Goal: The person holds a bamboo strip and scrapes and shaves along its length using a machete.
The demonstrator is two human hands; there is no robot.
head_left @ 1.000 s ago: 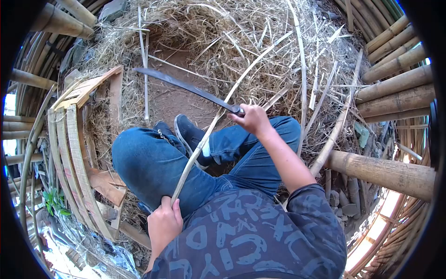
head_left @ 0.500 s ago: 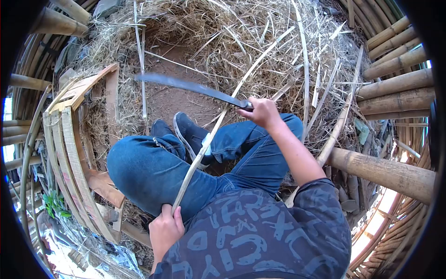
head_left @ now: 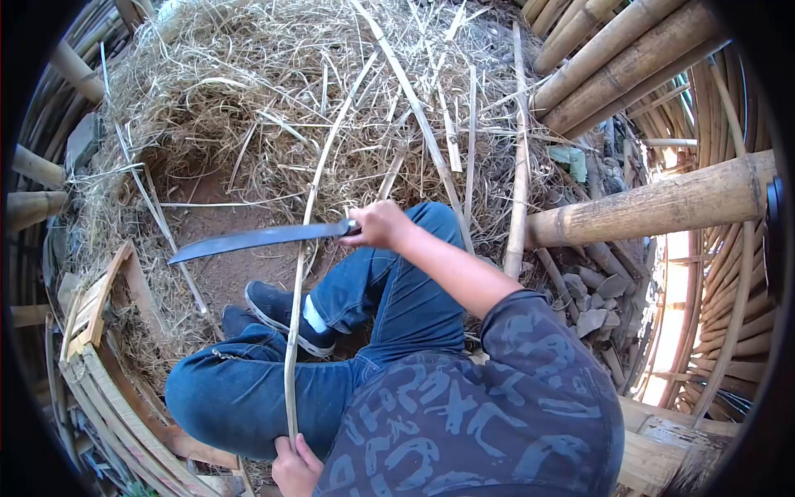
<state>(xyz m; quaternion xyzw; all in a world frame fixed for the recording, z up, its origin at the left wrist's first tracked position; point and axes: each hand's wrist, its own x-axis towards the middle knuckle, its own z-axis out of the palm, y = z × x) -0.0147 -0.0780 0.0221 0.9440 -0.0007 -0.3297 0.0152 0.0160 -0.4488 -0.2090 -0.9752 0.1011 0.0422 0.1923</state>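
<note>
My right hand (head_left: 374, 224) is wrapped round the dark handle of a machete (head_left: 257, 238). Its long, slightly curved blade points left and crosses a long, pale bamboo strip (head_left: 291, 364). Whether the edge touches the strip I cannot tell. The strip runs from my lap, over my crossed legs, to the straw ahead. Low in the view, my left hand (head_left: 296, 466) grips the strip's near end beside my thigh, thumb on top.
Dry shavings (head_left: 248, 108) cover the ground ahead, with several loose bamboo strips (head_left: 414, 99) on them. A slatted bamboo piece (head_left: 124, 422) stands at my left. A thick bamboo pole (head_left: 654, 207) juts in from the right, above stones (head_left: 595, 315).
The head view has turned, shifting the scene. The machete's tip has swung from pointing up-left to slightly down-left in the view. Both hands keep their holds.
</note>
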